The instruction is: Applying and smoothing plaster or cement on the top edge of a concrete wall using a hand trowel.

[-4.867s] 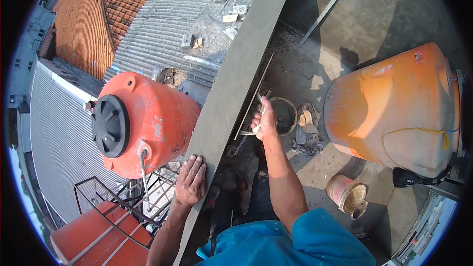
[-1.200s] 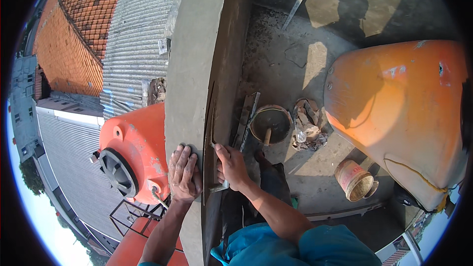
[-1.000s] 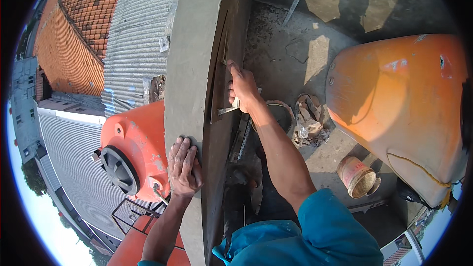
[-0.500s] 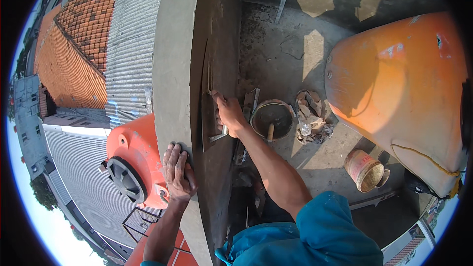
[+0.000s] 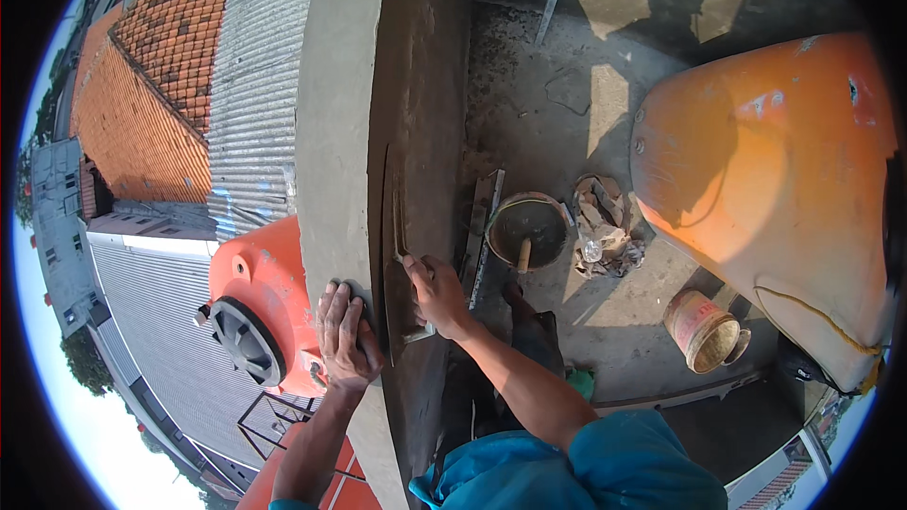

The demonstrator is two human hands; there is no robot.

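My left hand lies flat on the top of the grey parapet wall, fingers stretched out over it. On the wall's shaded inner face, my right hand grips the handle of a long, thin plastering trowel. The trowel's blade lies along the grey wall face, seen almost edge-on, so I cannot tell how fully it touches. Beyond my right hand, on the floor, a round bucket of grey mortar has a wooden handle sticking out of it.
A straight metal bar lies between wall and bucket. Crumpled brown paper, a stained pail and a large orange tank stand to the right. Outside the wall are another orange tank and roofs lower down.
My right hand has drawn the trowel along the wall face toward me. My left hand stays on the wall top. My foot now shows beside the bucket.
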